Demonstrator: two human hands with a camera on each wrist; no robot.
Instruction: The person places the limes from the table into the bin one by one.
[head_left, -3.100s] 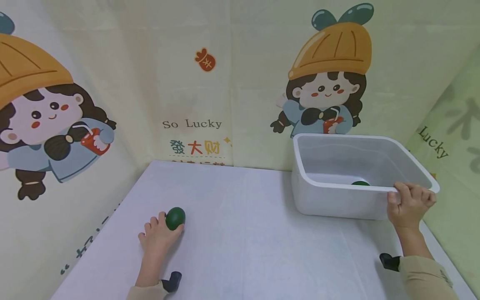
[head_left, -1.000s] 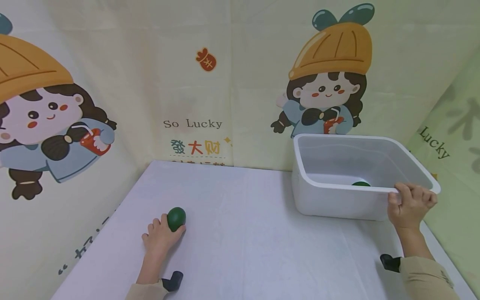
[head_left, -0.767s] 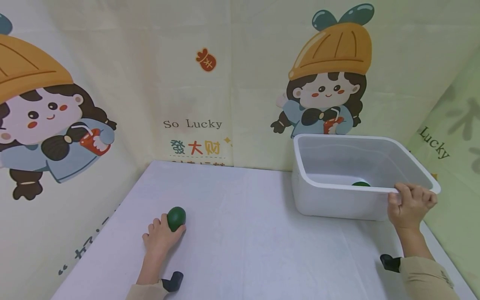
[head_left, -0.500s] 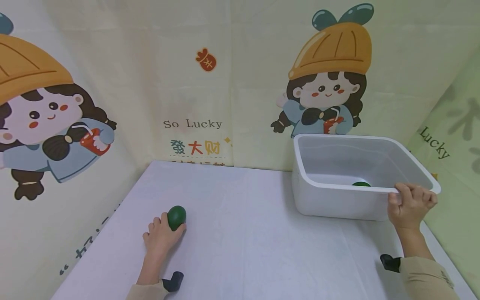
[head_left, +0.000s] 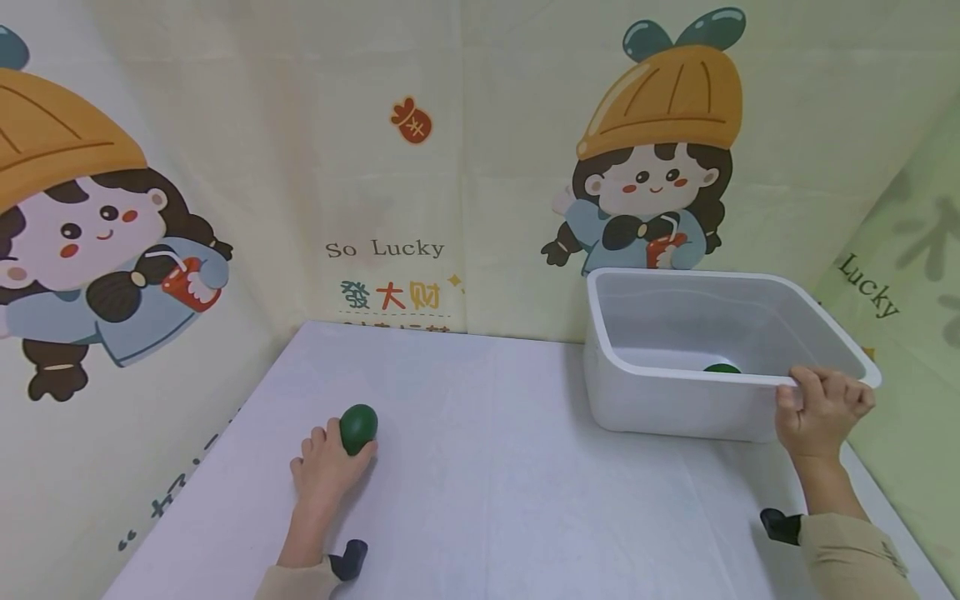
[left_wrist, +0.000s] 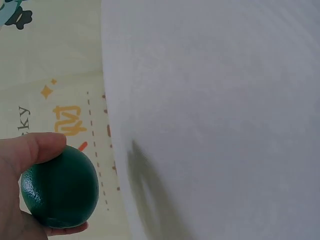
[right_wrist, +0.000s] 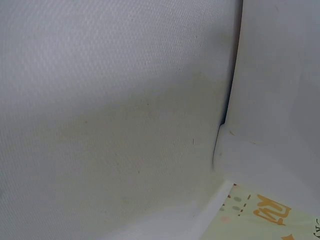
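Note:
A smooth, dark green egg-shaped object (head_left: 358,430) sits between the thumb and fingers of my left hand (head_left: 327,464), over the left part of the table. In the left wrist view this glossy green egg-shaped object (left_wrist: 61,189) shows large, with the thumb (left_wrist: 47,146) across its top side and a fingertip under it. On the right, my right hand (head_left: 823,415) grips the near rim of a white plastic bin (head_left: 678,404), fingers curled over the edge near its right corner. Inside the bin lies another green object (head_left: 722,367), mostly hidden by the front wall.
A white cloth covers the table (head_left: 487,500). Behind it and at both sides hangs a pale printed curtain (head_left: 517,167), close against the table's back edge. Black mounts (head_left: 349,560) stick out by both wrists. The right wrist view shows mainly the bin's outer wall (right_wrist: 280,100) and tablecloth.
My left hand, fingers round the green egg-shaped object, has shifted slightly forward and to the right with it. My right hand and the bin have stayed where they were.

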